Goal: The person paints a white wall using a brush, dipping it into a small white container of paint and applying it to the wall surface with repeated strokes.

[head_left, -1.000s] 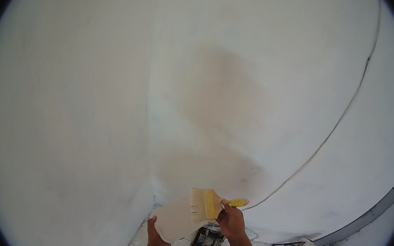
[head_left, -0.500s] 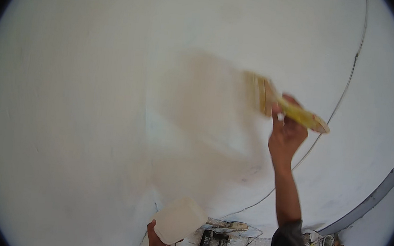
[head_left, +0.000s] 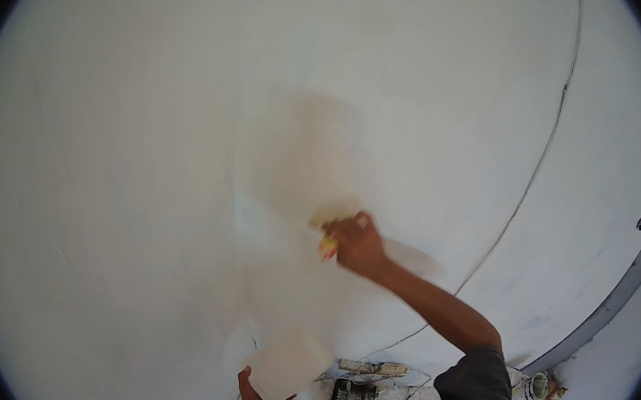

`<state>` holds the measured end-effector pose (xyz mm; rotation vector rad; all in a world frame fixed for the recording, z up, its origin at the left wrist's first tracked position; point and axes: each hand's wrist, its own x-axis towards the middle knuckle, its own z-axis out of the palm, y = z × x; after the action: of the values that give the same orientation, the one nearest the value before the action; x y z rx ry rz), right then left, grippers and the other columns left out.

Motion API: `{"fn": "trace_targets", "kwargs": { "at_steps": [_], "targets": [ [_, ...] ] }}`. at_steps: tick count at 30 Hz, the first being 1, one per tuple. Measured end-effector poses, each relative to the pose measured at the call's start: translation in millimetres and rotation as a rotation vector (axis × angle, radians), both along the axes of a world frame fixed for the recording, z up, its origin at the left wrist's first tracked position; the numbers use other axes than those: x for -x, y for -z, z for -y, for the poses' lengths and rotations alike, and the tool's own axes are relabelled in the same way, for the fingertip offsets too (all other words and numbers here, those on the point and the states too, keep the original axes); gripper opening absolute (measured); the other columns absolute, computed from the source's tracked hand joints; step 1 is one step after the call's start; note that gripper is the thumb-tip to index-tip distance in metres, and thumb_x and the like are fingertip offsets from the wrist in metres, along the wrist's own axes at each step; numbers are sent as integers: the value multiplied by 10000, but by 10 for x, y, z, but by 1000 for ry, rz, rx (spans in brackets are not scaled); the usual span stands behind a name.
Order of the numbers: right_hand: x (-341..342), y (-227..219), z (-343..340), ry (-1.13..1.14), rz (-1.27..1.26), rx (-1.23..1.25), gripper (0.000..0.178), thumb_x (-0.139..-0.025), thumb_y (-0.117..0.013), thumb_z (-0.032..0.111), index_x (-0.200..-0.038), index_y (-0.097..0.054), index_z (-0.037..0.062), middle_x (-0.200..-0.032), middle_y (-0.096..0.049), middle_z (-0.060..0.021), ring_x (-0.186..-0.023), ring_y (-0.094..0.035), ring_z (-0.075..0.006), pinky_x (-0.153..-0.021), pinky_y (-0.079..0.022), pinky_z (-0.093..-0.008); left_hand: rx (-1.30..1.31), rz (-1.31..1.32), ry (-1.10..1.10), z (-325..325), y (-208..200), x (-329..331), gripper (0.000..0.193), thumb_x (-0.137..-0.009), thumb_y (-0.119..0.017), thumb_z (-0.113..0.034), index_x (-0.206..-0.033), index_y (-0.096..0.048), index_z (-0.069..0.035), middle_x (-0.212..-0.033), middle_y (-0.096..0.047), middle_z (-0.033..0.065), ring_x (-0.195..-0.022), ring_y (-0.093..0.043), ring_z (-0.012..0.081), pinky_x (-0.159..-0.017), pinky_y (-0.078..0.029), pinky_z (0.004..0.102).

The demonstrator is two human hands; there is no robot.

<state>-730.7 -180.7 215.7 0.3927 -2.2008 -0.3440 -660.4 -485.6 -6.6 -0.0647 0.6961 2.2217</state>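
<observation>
1. Head view: the person's right hand [head_left: 359, 244] is closed around a wide brush [head_left: 327, 247], up and slightly to the right of the pale container [head_left: 290, 367], against the backdrop of the wall [head_left: 421, 117]. Blur hides whether the bristles touch the surface.
2. The left hand [head_left: 256, 398] grips the container by its lower left side; its contents cannot be made out.
3. Brushing looks to be under way rather than finished, judging by the raised brush and the container held ready. The wall above the container has uneven tones, but shadow and coating are hard to tell apart, so the share done or left is unclear.
4. Just right of the container, on the floor, sits a dark tray [head_left: 353, 397]; well to its right is a bucket [head_left: 532, 388]. A cable [head_left: 521, 200] climbs the wall, also to its right.
</observation>
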Motion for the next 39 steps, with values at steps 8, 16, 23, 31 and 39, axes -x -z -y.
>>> {"fn": "trace_targets", "kwargs": {
  "at_steps": [8, 16, 23, 31, 39],
  "targets": [
    [-415, -2688, -154, 117, -875, 18, 160, -725, -632, 81, -884, -633, 72, -729, -631, -92, -656, -583, -267, -637, -426, -392, -35, 24, -21, 120, 43, 13, 705, -797, -384, -582, -1344, -365, -136, -1266, -505, 120, -1083, -544, 390, -666, -507, 627],
    [110, -166, -138, 9, -114, -427, 354, -710, -632, 142, -1063, -615, 167, -1035, -593, -90, -971, -585, -246, -856, -476, -440, -94, 61, 13, 67, 101, 125, 720, -807, -358, -590, -1353, -353, -121, -1274, -501, 127, -1096, -538, 398, -643, -522, 620],
    [297, -1281, -47, 383, 54, 73, 154, -668, -608, 98, -810, -643, 50, -683, -603, -123, -659, -573, -295, -659, -387, -423, 59, 43, 7, 63, -95, 98, 695, -803, -383, -575, -1345, -386, -140, -1290, -505, 95, -1131, -515, 387, -765, -454, 633],
    [-114, -2879, 123, 372, -720, -11, 184, -720, -631, 113, -882, -621, 27, -815, -653, -139, -731, -624, -296, -683, -485, -380, 28, 57, 22, 199, 143, 4, 683, -792, -407, -563, -1335, -380, -149, -1254, -517, 98, -1079, -541, 375, -701, -489, 606],
    [184, -329, 330, -125, 60, -593, 273, -762, -590, 171, -1024, -581, 94, -832, -587, -80, -854, -585, -236, -863, -429, -436, -20, 47, 39, 247, 110, -8, 688, -792, -411, -553, -1342, -373, -143, -1252, -517, 115, -1084, -537, 382, -715, -484, 619]
  ]
}}
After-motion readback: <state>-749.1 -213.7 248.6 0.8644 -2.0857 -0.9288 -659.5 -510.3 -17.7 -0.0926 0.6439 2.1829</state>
